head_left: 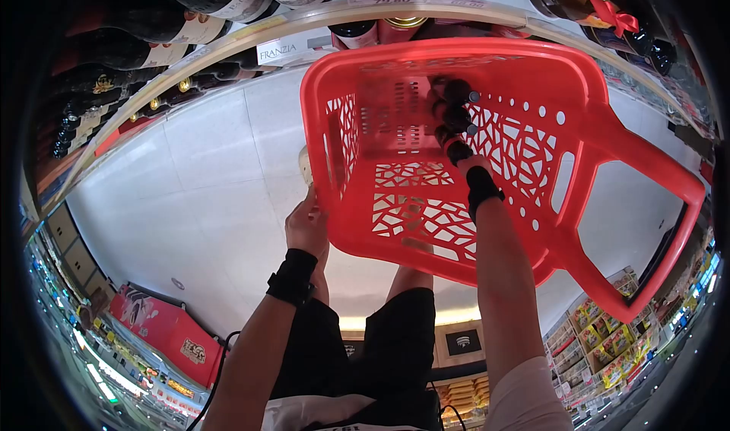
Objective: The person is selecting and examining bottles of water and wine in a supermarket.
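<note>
A large red plastic shopping basket (426,250) is tilted toward me in the middle of the view. My left hand (306,227) grips its left edge, with the fingers partly hidden at the rim. Inside, my right hand (474,165) is closed around a dark bottle (455,147) lying near the bottom. Beyond that bottle lie other dark bottles, one of them (458,118) right beside it and another (456,92) farther up. Their labels are too dark to read.
Shelves of dark wine bottles (148,55) curve along the top left, behind a price rail (426,7). A white FRANZIA box (293,47) stands below it. The basket's long handle (680,226) sticks out right. A red display stand (163,328) is lower left, and packaged goods (608,340) fill shelves lower right.
</note>
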### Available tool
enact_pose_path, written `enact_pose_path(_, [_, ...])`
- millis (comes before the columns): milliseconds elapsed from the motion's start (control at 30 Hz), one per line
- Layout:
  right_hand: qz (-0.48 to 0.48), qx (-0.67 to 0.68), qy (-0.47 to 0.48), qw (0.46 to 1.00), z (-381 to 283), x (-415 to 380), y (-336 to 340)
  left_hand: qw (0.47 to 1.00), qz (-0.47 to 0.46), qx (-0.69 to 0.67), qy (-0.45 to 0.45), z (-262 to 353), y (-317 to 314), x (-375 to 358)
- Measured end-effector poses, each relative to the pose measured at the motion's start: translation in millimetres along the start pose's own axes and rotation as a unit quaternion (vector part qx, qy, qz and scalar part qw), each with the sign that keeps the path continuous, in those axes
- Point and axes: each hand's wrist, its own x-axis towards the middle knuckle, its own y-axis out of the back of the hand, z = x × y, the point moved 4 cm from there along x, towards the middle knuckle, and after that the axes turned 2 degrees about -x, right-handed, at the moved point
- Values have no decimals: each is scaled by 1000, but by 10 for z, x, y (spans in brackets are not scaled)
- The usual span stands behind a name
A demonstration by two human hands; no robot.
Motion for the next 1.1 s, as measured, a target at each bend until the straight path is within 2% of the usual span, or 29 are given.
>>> enact_pose_path(267, [10, 16, 25, 1000, -129, 111, 127, 1000, -6, 0, -11, -34, 6, 6])
enact_pose_path(400, [11, 17, 19, 1000, -140, 187, 82, 999, -21, -25, 23, 93, 43, -15])
enact_pose_path(500, [43, 33, 5, 999, -156, 196, 27, 999, -18, -28, 8, 25, 42, 3])
enact_pose_path(533, [16, 34, 20, 999, -156, 186, 16, 999, -17, -28, 3, 6, 30, 0])
enact_pose_path(633, [15, 66, 13, 998, -185, 120, 28, 999, -20, -25, -1, 11, 35, 2])
enact_pose_path(767, [108, 54, 16, 993, -153, 188, -58, 1000, -20, -23, 1, 22, 30, 2])
enact_pose_path(867, [89, 95, 7, 992, -129, 33, 61, 999, -15, -32, -1, -34, 9, 0])
enact_pose_path(1100, [90, 107, 66, 988, -42, -10, 139, 999, -26, -32, 15, -19, 21, 5])
